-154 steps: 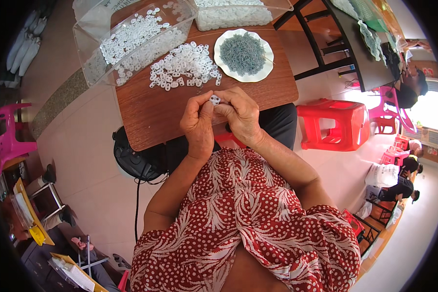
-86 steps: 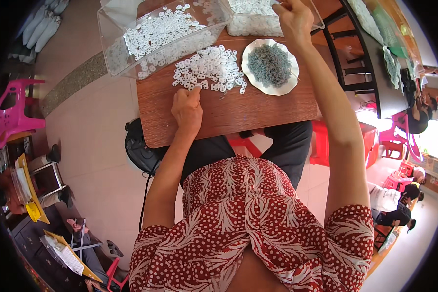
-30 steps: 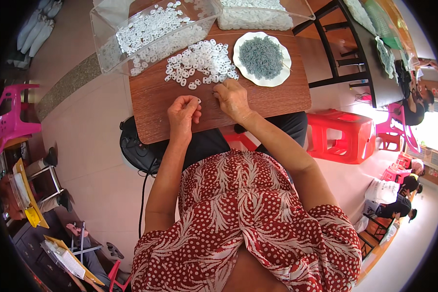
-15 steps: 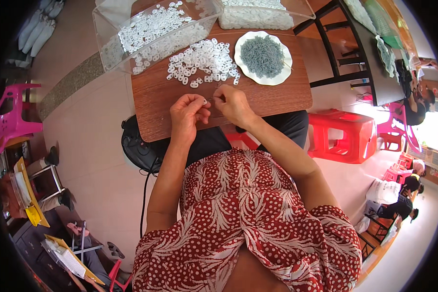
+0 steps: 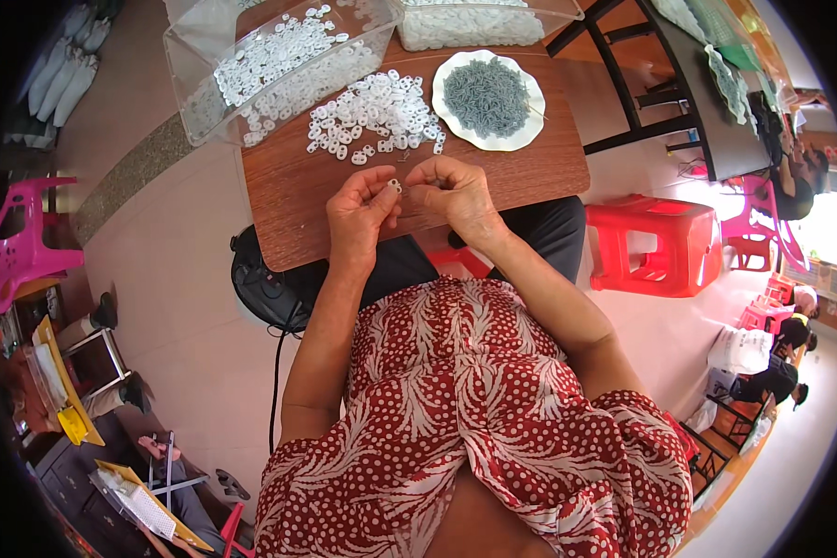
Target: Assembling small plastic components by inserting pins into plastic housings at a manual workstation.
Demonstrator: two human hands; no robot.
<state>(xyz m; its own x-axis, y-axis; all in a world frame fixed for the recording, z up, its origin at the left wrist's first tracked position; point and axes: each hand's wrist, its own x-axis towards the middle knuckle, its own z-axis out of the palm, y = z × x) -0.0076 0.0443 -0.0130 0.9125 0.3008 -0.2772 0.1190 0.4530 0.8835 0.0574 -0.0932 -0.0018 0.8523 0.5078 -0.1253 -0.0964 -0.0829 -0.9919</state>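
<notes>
Between the thumb and forefinger of my left hand (image 5: 358, 216) is a small white plastic piece with two holes (image 5: 395, 185). My right hand (image 5: 460, 197) is pinched shut close beside that piece; whatever its fingertips hold is too small or hidden to name. Just beyond both hands, a loose pile of similar white two-hole pieces (image 5: 377, 112) lies on the brown wooden table (image 5: 530, 174). To the right of the pile stands a white scalloped plate (image 5: 519, 139), heaped with small thin grey pieces (image 5: 485, 98).
Two clear plastic bins, one at the far left (image 5: 279, 110) and one at the far middle (image 5: 474, 42), hold white pieces. A red stool (image 5: 656, 246) stands right of the table, and a black bag (image 5: 265, 279) hangs at its left. Other people sit at the right edge.
My right hand has come down slightly, its fingertips now beside the white piece. That piece shows more plainly in my left fingers. The whole view has shifted a little.
</notes>
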